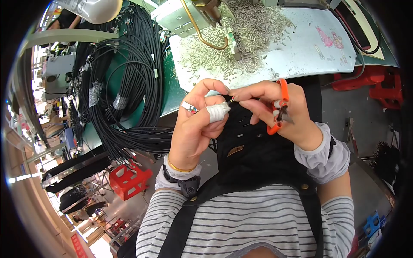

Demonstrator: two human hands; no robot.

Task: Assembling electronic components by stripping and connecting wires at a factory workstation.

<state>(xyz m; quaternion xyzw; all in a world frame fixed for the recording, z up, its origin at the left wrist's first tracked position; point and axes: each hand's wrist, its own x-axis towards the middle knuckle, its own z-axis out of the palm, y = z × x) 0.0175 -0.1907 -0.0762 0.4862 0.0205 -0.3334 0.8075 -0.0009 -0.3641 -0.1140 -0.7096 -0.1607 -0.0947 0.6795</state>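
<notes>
In front of my chest, my left hand [195, 118] pinches the end of a black cable [232, 99]; white tape wraps its thumb. Short coloured wires show at that cable end, too small to count. My right hand [290, 107] meets it there, its thumb and forefinger closed on the wires. Orange-handled snips [284, 88] sit in the same right hand, one handle looped over the fingers, the blades by the palm. Just beyond both hands, a heap of small silvery metal pins [215, 56] covers the white work plate [301, 53].
A press machine [180, 19] with a bent brass tube [202, 38] stands over the pins. Coiled black cables [142, 77] fill the green bench on the left. Red plastic stools [129, 178] stand on the floor. A lamp [101, 8] hangs at upper left.
</notes>
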